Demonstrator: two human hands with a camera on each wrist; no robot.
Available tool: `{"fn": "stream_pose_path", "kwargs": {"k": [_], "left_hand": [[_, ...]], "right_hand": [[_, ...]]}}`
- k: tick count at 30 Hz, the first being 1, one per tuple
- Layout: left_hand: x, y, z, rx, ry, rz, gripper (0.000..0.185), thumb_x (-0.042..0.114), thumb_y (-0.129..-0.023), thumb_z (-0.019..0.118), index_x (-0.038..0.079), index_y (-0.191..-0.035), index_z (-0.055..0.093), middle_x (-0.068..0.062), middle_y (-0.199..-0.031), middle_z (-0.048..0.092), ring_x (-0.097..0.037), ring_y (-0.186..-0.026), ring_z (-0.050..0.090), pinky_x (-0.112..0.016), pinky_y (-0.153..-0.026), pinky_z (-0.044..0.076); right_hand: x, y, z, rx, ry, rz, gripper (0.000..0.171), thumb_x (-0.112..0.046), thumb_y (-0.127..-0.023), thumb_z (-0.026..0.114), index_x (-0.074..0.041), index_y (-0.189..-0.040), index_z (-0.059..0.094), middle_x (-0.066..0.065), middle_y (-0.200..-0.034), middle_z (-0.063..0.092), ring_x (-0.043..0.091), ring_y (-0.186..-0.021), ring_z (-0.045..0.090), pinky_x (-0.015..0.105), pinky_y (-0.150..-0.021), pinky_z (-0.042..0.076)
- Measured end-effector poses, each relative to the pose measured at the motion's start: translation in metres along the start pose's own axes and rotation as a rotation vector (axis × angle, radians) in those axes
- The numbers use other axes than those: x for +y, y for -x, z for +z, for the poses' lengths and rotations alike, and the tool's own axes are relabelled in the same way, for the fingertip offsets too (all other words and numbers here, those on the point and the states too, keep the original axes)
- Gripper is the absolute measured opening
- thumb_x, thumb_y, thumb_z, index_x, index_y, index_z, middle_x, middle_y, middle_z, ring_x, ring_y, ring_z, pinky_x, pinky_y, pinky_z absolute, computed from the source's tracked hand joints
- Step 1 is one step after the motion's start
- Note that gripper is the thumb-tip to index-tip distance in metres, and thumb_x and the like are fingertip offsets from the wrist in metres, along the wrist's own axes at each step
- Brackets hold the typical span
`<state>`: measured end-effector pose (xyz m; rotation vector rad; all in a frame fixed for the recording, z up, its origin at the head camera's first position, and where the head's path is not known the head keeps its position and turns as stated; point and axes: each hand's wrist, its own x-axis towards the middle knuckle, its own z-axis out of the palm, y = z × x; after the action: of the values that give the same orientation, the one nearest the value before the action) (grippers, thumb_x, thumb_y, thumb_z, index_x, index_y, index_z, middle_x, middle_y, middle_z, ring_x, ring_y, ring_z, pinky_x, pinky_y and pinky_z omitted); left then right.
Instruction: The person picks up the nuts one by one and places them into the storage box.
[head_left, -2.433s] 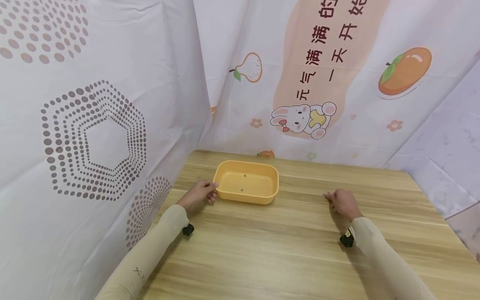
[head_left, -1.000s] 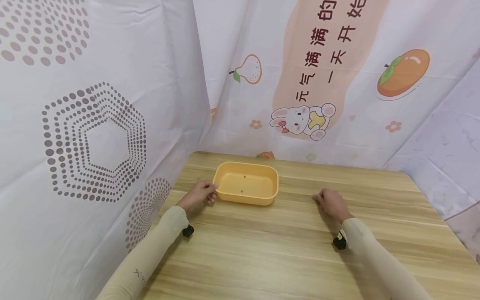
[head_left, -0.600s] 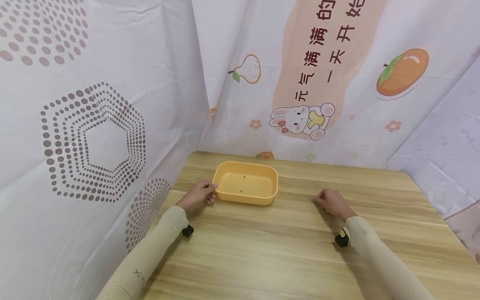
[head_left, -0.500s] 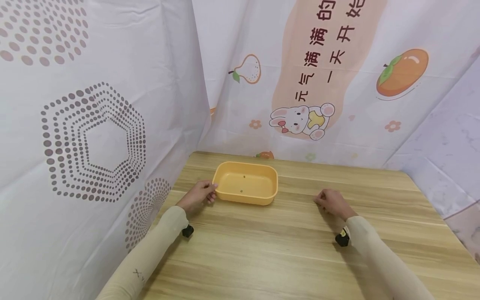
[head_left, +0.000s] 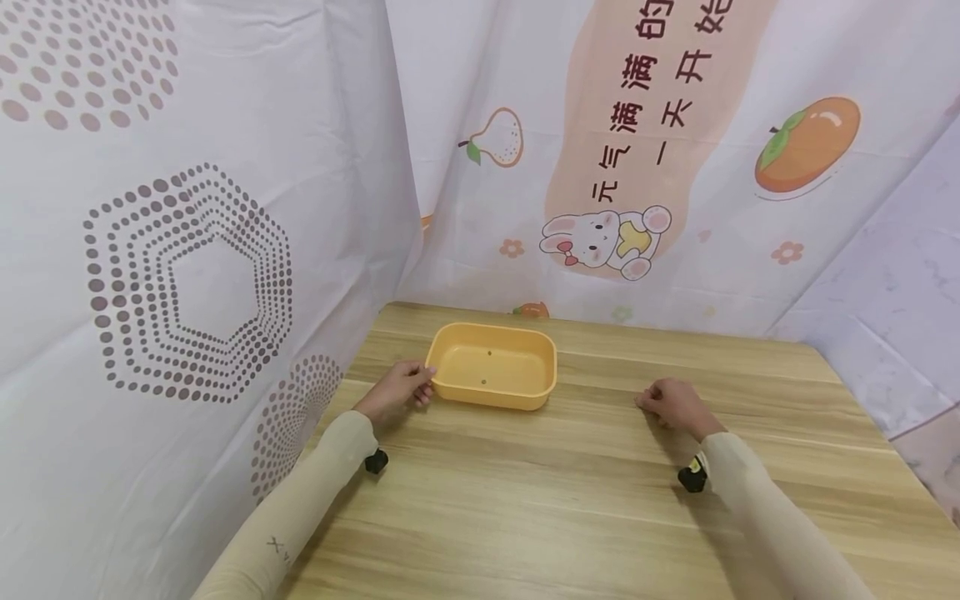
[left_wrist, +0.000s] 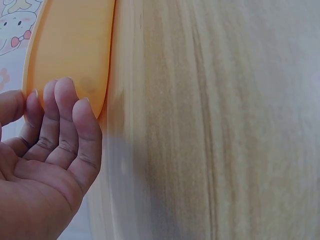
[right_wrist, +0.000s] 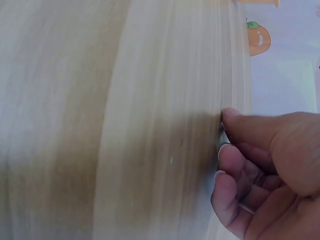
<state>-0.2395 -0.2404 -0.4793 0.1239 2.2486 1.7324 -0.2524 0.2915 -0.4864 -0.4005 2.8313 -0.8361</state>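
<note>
An orange tray (head_left: 492,367) sits on the wooden table (head_left: 570,500), toward the far left part of the tabletop and near the corner where the printed curtains meet. It is rectangular with rounded corners, right way up, with two small dark dots on its floor. The left hand (head_left: 395,389) lies at the tray's left short end. In the left wrist view the fingers (left_wrist: 64,107) are curled and their tips press against the outer wall of the tray (left_wrist: 70,50), with the thumb at the rim on the other side, so the hand pinches that end of the tray. The tray's base appears to rest flat on the table. The right hand (head_left: 675,404) is well apart from the tray, to its right, resting on the bare wood. In the right wrist view its fingers (right_wrist: 235,195) are loosely curled, tips touching the table surface (right_wrist: 125,125), and hold nothing. Both forearms wear pale cream sleeves (head_left: 300,508), with a small black device at each wrist. Behind the table hang a curtain with dotted hexagons (head_left: 187,283) and another with a cartoon rabbit (head_left: 607,237).
</note>
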Motion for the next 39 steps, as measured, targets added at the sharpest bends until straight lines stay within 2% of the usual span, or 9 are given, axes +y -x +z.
{"fn": "stream_pose_path", "kwargs": {"k": [5,13,23,34,39], "left_hand": [[0.001,0.0,0.001,0.012,-0.007,-0.002,0.031,0.026,-0.11,0.054,-0.004,-0.099,0.058,-0.014,-0.092,0.063,-0.02,-0.075,0.06,-0.03,-0.069,0.057],[0.0,-0.001,0.003,0.014,-0.011,-0.01,0.031,0.025,-0.109,0.054,-0.003,-0.099,0.059,-0.013,-0.09,0.064,-0.02,-0.075,0.061,-0.031,-0.069,0.058],[0.003,-0.002,0.004,0.014,-0.001,-0.012,0.029,0.025,-0.109,0.055,-0.001,-0.098,0.059,-0.013,-0.091,0.064,-0.02,-0.075,0.061,-0.031,-0.07,0.058],[0.002,-0.002,0.003,0.012,0.005,-0.012,0.03,0.025,-0.109,0.056,-0.003,-0.099,0.06,-0.012,-0.09,0.064,-0.02,-0.075,0.061,-0.031,-0.069,0.057],[0.002,-0.001,0.002,0.011,0.008,-0.009,0.031,0.025,-0.109,0.055,-0.004,-0.098,0.059,-0.013,-0.089,0.064,-0.019,-0.075,0.061,-0.031,-0.069,0.057]], "right_hand": [[0.003,-0.004,0.0,-0.003,-0.014,-0.01,0.019,-0.02,-0.1,0.071,-0.001,-0.098,0.068,0.006,-0.085,0.067,0.016,-0.063,0.063,0.033,-0.056,0.056],[0.008,-0.01,0.001,0.001,-0.005,-0.03,0.014,-0.02,-0.1,0.07,-0.006,-0.096,0.068,0.001,-0.08,0.067,0.015,-0.059,0.061,0.032,-0.054,0.053],[0.008,-0.016,0.003,0.031,0.003,-0.047,0.01,-0.018,-0.099,0.071,-0.008,-0.101,0.069,0.0,-0.076,0.066,0.016,-0.057,0.058,0.033,-0.054,0.05],[0.003,-0.017,0.004,0.032,0.027,-0.032,0.016,-0.018,-0.099,0.07,-0.004,-0.091,0.072,0.0,-0.073,0.064,0.015,-0.059,0.059,0.03,-0.053,0.051],[0.001,-0.018,0.004,0.03,0.07,-0.06,0.015,-0.013,-0.1,0.067,-0.002,-0.092,0.073,0.001,-0.076,0.067,0.013,-0.059,0.06,0.03,-0.055,0.053]]}}
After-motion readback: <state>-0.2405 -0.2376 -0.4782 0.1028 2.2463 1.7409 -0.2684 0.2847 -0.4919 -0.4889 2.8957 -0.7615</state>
